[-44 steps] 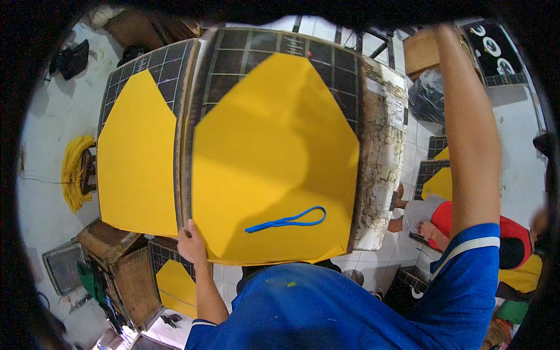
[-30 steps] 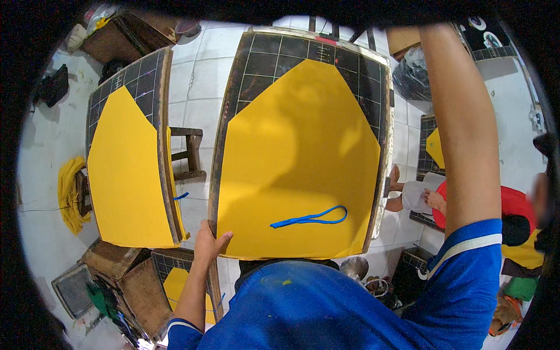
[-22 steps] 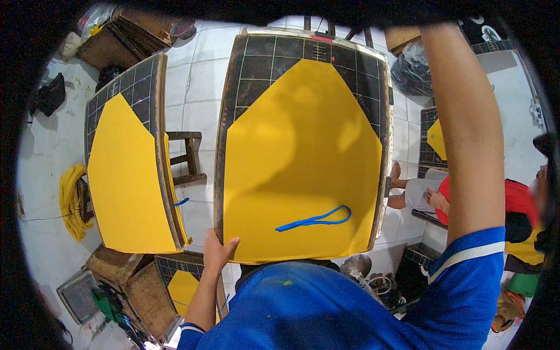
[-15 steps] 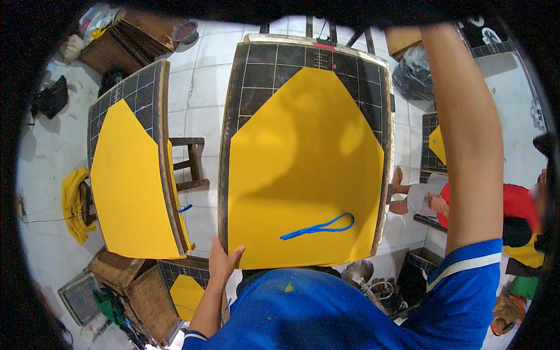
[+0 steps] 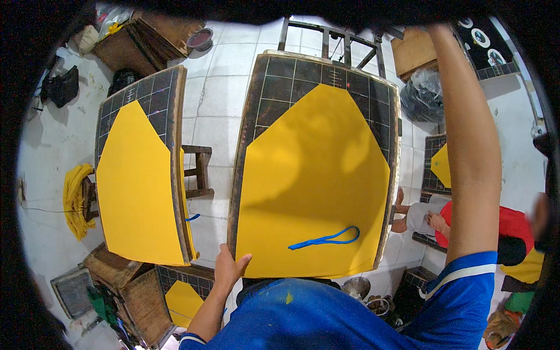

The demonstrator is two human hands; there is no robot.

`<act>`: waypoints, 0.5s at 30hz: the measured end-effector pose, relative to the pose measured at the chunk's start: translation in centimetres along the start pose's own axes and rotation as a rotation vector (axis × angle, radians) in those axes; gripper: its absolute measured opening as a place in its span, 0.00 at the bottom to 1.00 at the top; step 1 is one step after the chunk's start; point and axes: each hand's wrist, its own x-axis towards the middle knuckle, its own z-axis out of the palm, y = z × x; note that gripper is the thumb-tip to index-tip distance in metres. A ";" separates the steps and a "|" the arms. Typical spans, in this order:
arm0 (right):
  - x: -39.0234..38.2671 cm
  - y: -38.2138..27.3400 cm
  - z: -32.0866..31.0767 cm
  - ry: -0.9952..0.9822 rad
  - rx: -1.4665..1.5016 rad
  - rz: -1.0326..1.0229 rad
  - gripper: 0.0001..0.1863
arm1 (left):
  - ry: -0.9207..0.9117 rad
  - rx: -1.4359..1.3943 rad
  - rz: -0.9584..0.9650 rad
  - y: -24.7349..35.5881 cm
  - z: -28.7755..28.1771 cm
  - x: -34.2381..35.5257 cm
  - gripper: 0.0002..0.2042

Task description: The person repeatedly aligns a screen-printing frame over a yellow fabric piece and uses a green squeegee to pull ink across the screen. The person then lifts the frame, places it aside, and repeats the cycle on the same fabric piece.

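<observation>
A dark gridded board (image 5: 280, 87) stands in front of me, with a yellow pointed-top sheet (image 5: 315, 192) lying over most of it. Near the sheet's lower edge rests a loop of blue cord (image 5: 326, 239). At the lower left corner, my left hand (image 5: 230, 267) grips the board's edge, thumb over the sheet and fingers along the side. My right arm (image 5: 469, 134) stretches up past the board's right side; its hand is lost beyond the dark upper rim. A shadow falls across the sheet.
A second board (image 5: 166, 87) with a yellow sheet stands left, beside a wooden stool (image 5: 201, 170). Yellow cloth (image 5: 76, 201) hangs farther left. A metal frame (image 5: 332, 38) is behind the middle board. Another person in red (image 5: 496, 219) sits at the right. Cardboard boxes (image 5: 146, 306) lie lower left.
The view has shifted, so the boards sit slightly lower and farther right, and more of the metal frame shows. My left hand stays at the board's corner; my right arm remains raised.
</observation>
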 end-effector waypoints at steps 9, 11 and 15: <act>0.6 -0.1 0.0 0.000 0.032 -0.008 0.36 | -0.032 0.047 -0.020 0.2 -0.4 0.2 0.35; 0.9 -0.1 0.0 -0.002 0.014 0.002 0.36 | -0.035 0.049 -0.018 0.1 -0.4 0.2 0.35; 1.4 -0.2 0.0 -0.014 0.039 -0.042 0.36 | -0.034 0.085 0.004 -0.1 -0.4 0.6 0.37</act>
